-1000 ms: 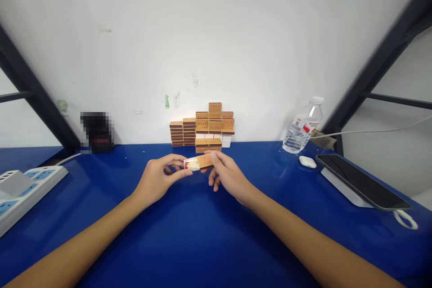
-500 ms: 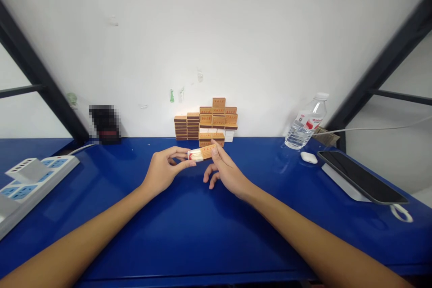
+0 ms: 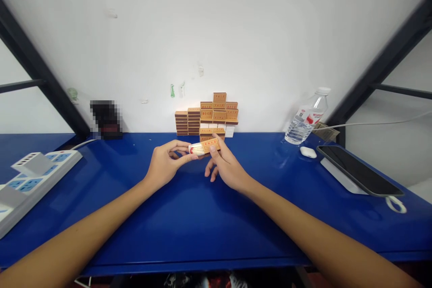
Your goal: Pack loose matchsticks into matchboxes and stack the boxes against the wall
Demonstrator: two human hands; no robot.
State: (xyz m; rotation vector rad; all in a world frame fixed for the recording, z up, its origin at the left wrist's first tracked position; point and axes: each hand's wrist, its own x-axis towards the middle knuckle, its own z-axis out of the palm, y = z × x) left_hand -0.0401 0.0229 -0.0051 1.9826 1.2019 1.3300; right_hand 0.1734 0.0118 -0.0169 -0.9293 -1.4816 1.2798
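Note:
Between my two hands is a matchbox (image 3: 211, 145), its tray slid part way out on the left so red-tipped matches (image 3: 197, 149) show. My left hand (image 3: 166, 162) pinches the tray's open end between thumb and fingers. The sleeve at the right end is gripped by the thumb and forefinger of my right hand (image 3: 227, 165), while its other fingers curl loosely below. Just behind stands a stack of matchboxes (image 3: 219, 114) against the wall, some label side out and some striking side out. The held box hides part of the stack's foot.
At left lies a power strip (image 3: 50, 180) with plugs in it, and a blurred dark object (image 3: 106, 119) stands near the wall. To the right are a water bottle (image 3: 305, 119), a white earbud case (image 3: 308, 152) and a phone (image 3: 359, 168) on a stand. All rest on the blue table (image 3: 189, 225).
The view has tipped down slightly, bringing the table's front edge further into sight. Both hands keep hold of the matchbox, whose tray remains part way out.

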